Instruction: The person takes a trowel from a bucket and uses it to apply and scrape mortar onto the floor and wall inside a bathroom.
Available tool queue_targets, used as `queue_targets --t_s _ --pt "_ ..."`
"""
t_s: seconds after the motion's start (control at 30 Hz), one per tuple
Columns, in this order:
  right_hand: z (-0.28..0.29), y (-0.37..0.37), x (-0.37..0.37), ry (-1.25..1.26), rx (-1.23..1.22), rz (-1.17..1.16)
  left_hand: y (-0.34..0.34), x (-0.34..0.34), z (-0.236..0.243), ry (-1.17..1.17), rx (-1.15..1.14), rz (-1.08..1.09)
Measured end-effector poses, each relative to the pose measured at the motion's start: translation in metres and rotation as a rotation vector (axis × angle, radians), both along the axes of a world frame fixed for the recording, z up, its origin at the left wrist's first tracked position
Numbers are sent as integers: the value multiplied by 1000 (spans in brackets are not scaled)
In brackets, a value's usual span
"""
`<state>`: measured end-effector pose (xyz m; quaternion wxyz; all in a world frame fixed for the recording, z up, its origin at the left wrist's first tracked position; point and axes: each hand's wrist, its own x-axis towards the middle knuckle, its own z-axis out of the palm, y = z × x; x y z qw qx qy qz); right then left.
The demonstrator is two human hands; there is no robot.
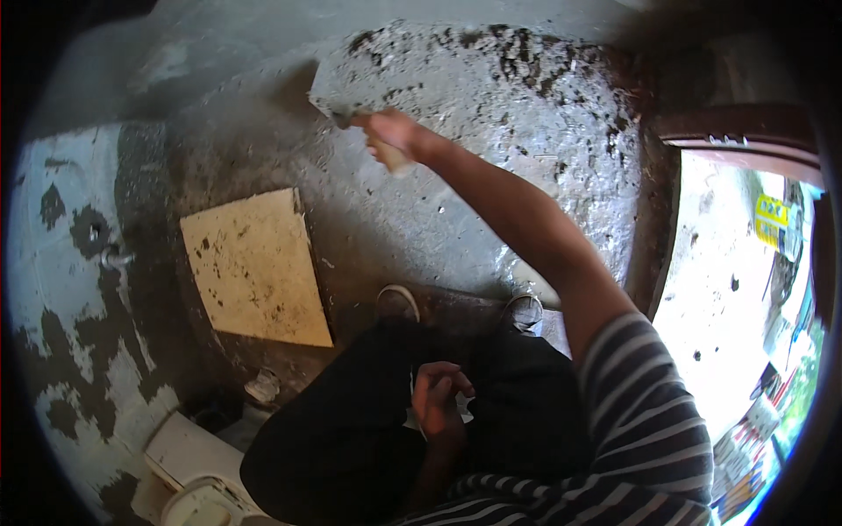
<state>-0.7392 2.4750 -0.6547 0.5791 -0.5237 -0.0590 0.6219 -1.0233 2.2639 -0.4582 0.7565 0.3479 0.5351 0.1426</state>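
Note:
My right arm reaches out across a rough grey surface (456, 114) covered with dark crumbs and lumps. At its end, my right hand (395, 136) is closed round the pale handle of a trowel (340, 117). The grey blade lies at or near the surface at its upper left; its outline blends with the grey behind it, and I cannot tell whether it touches. My left hand (441, 399) stays low between my thighs, fingers curled. Something pale shows beside those fingers, but what they hold, if anything, is hidden.
A cream board (259, 267) with dark specks is at left. Beyond it, a patchy wall (66, 254) has a pipe fitting (114, 259). A toilet (202, 504) stands at lower left. At right, a bright doorway (715, 289) shows assorted items. My shoes (399, 303) border the grey surface.

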Motion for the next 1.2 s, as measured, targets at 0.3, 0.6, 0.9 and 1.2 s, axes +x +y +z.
queue_targets --t_s 0.3,0.6,0.9,1.2 --pt "-52 -190 90 -99 182 -83 10 9 0 22 -26 -46" --pt "-3 -239 49 -217 -372 -465 11 -9 -6 -112 -96 -126" --pt "-25 -55 5 -382 207 117 14 -13 -2 -26 -37 -22" --pt "-41 -151 95 -220 104 -101 15 -9 -2 -59 -67 2"
